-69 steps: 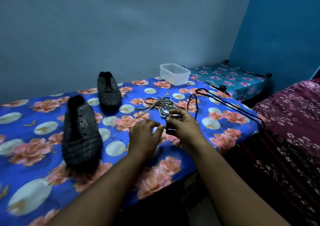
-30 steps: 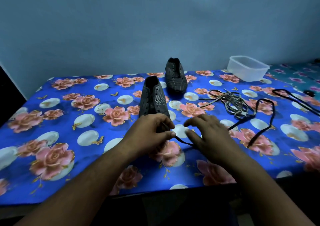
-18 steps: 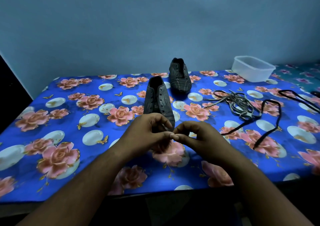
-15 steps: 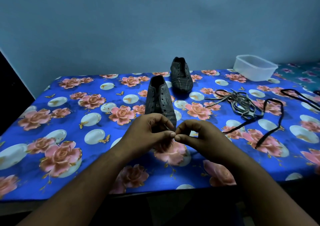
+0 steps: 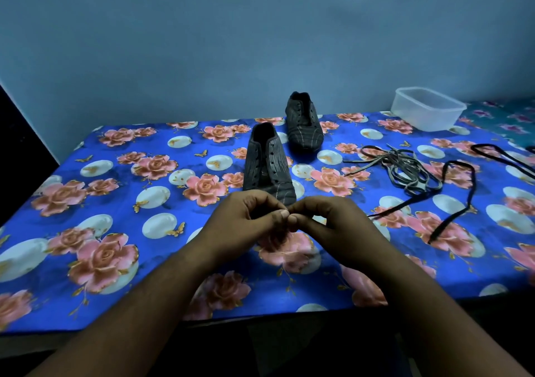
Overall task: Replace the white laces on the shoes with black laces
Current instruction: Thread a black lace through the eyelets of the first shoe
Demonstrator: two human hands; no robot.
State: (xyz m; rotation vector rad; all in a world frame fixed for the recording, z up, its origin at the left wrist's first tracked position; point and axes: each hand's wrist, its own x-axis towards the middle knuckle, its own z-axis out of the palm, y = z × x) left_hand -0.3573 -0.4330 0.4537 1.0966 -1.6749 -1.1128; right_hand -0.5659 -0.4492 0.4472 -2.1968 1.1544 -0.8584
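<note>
Left hand (image 5: 246, 226), right hand (image 5: 327, 226): both grips pinching black lace (image 5: 451, 211) tip. Limp, light; hold near aglet.

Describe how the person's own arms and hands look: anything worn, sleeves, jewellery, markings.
Both forearms are bare up to the frame's bottom edge; no sleeve shows. The left hand and right hand wear no gloves, and no watch, bracelet or ring can be seen on the wrists or fingers. No markings are visible, though the dim bluish light hides fine detail. Short fingernails show at the thumbs.

Unlaced dark shoes (image 5: 267, 165), loose laces (image 5: 405, 168)
</note>
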